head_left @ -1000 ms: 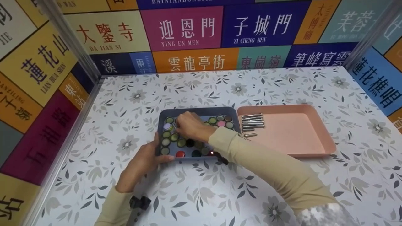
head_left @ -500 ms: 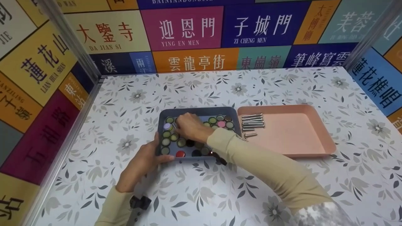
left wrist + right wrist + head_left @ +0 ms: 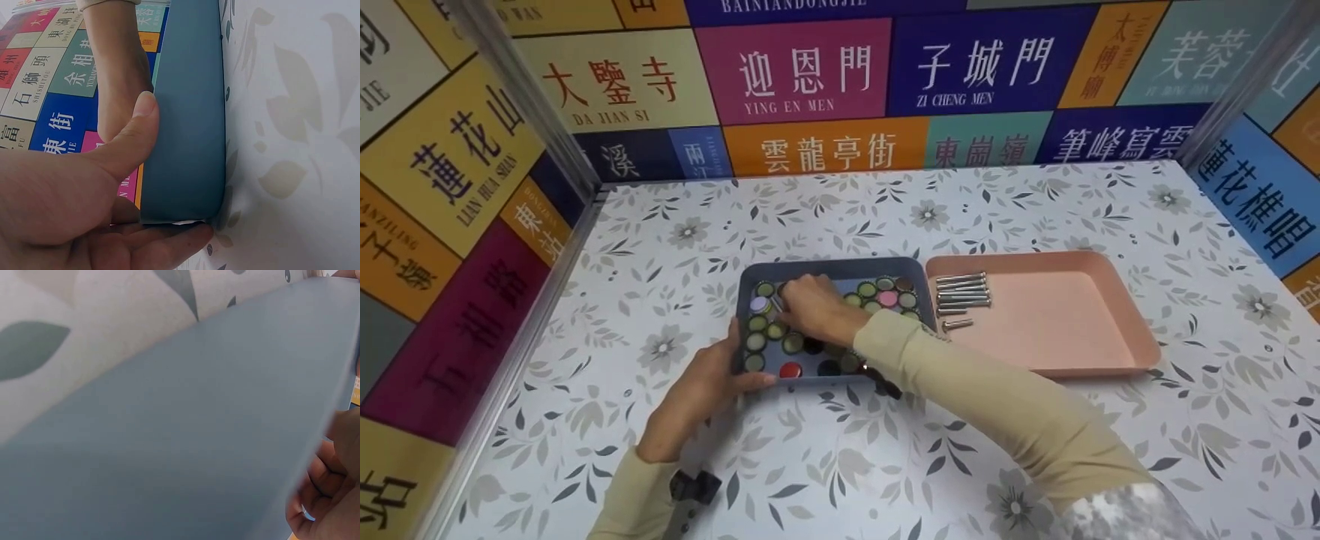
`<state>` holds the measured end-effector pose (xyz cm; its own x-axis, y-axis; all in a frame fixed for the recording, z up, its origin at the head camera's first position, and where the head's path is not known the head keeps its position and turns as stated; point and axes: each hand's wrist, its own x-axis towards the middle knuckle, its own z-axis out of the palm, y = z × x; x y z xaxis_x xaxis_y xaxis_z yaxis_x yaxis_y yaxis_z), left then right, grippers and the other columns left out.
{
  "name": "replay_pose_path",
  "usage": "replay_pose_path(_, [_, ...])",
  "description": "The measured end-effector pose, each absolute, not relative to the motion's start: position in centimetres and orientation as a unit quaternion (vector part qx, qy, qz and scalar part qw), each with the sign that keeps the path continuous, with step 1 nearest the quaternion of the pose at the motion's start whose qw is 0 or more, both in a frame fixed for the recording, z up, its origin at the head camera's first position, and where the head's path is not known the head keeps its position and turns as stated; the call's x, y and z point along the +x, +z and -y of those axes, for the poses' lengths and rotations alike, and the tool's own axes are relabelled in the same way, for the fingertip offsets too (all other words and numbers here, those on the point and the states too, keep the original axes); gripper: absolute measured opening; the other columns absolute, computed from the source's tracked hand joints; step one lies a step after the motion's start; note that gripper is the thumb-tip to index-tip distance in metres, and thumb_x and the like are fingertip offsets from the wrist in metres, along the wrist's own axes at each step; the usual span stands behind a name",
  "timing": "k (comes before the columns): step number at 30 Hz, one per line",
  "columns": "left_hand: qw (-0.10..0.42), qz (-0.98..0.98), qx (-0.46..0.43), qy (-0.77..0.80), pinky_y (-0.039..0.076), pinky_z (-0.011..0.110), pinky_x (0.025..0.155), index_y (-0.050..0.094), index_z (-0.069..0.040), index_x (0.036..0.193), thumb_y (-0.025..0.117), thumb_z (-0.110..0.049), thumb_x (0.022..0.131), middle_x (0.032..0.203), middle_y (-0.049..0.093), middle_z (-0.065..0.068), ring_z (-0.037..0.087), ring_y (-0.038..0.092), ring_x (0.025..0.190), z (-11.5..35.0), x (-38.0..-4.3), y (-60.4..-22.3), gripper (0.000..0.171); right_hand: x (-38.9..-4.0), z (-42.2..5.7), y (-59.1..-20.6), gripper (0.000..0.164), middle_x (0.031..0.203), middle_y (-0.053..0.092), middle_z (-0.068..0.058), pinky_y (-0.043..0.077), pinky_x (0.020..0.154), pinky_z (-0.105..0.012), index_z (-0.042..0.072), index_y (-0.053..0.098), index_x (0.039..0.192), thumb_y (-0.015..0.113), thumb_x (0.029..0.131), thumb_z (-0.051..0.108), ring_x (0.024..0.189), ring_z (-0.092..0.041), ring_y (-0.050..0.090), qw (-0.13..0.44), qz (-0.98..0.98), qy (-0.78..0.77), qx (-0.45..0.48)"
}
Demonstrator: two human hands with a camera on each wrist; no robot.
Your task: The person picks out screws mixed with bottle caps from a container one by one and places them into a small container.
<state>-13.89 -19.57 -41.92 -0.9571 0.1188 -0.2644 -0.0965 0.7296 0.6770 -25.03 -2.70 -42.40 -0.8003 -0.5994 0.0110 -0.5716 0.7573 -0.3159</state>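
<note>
My left hand (image 3: 709,379) holds the near left corner of a blue-grey tray (image 3: 832,265). Its thumb lies over the front rim, and the other fingers run along the left wall in the left wrist view. Several bottle caps (image 3: 775,329) lie spread in this tray, many turned up to show greenish insides. My right hand (image 3: 814,307) reaches down among them with curled fingers. Right at its fingertips shows a narrow silver bolt (image 3: 778,301), mostly hidden by the hand. In the right wrist view the tray's wall (image 3: 169,416) covers much of the curled fingers (image 3: 323,478).
A pink tray (image 3: 1050,315) stands against the blue-grey one on the right. Several silver bolts (image 3: 964,289) lie at its left side. Both trays rest on a flower-patterned tabletop (image 3: 810,465), bounded by coloured panels (image 3: 817,75) at the back and sides.
My right hand stays at the same spot in the blue-grey tray, with only a slight shift of its fingers and wrist. The left hand keeps its hold, and the bolts in the pink tray have not moved.
</note>
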Motion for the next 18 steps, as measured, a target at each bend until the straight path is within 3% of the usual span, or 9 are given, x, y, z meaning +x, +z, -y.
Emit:
replay_pose_path(11, [0.148,-0.923,-0.001,0.355,0.04,0.049,0.113,0.006,0.008,0.156,0.078,-0.032,0.087,0.152,0.042,0.032,0.036,0.051,0.132,19.5,-13.7,-41.7,0.107,-25.1,2.1,-42.5,0.028,0.066,0.073,-0.011,0.055,0.07,-0.045,0.001,0.073,0.069,0.073,0.09,0.019,0.057,-0.021,0.056,0.01,-0.921,-0.172,-0.35])
replay_pose_path(18, [0.158,-0.92,-0.007,0.358,0.038,0.049,0.115,0.005,0.006,0.157,0.077,-0.034,0.088,0.155,0.038,0.031,0.036,0.049,0.135,19.6,-13.9,-41.8,0.107,-25.1,1.5,-41.9,0.023,0.062,0.072,-0.006,0.045,0.055,-0.03,0.006,0.076,0.069,0.071,0.088,0.016,0.051,-0.016,0.053,0.02,-0.917,-0.181,-0.354])
